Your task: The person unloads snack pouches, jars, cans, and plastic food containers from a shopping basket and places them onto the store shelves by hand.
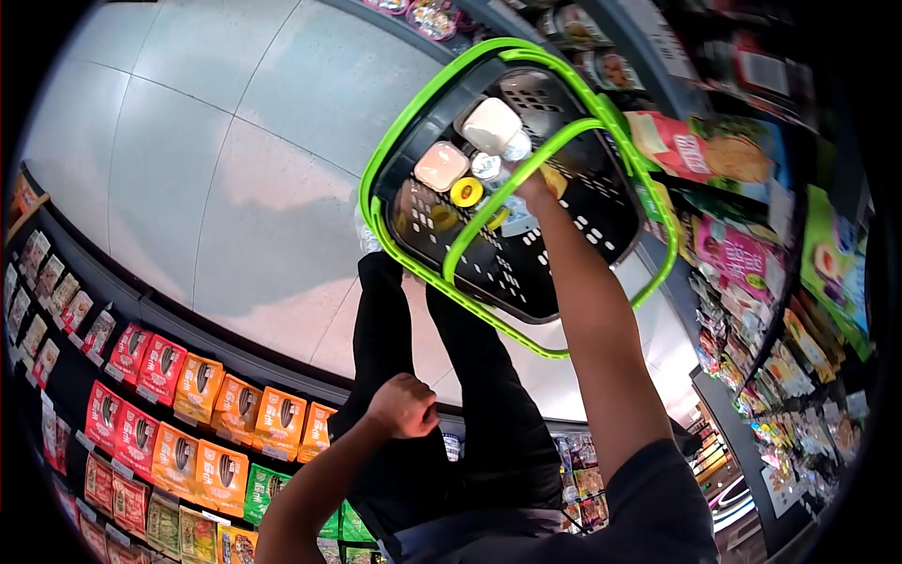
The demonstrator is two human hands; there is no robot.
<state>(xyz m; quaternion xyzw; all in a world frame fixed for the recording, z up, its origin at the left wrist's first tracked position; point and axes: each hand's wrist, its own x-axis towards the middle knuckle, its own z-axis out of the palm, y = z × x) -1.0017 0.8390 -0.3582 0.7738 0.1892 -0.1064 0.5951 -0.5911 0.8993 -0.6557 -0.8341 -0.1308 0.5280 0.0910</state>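
Note:
A black shopping basket [587, 179] with a bright green rim stands tilted in front of my legs. My right hand [533, 185] reaches down to it, beneath the raised green handle [470, 231]. The handle crosses in front of the fingers, so what they hold, if anything, is hidden. Beside that hand lie a white-topped package [492, 125], a pink-topped package [441, 166], a round yellow lid [466, 193] and clear bottle tops [486, 166]. Near my thigh, my left hand [404, 407] is closed in a loose fist with nothing visible in it.
Shelves at lower left hold rows of red, orange and green pouches [222, 475]. On the right, a rack carries hanging snack packets [733, 254]. Grey floor tiles [272, 179] extend to the left of the basket, and more shelving borders the top.

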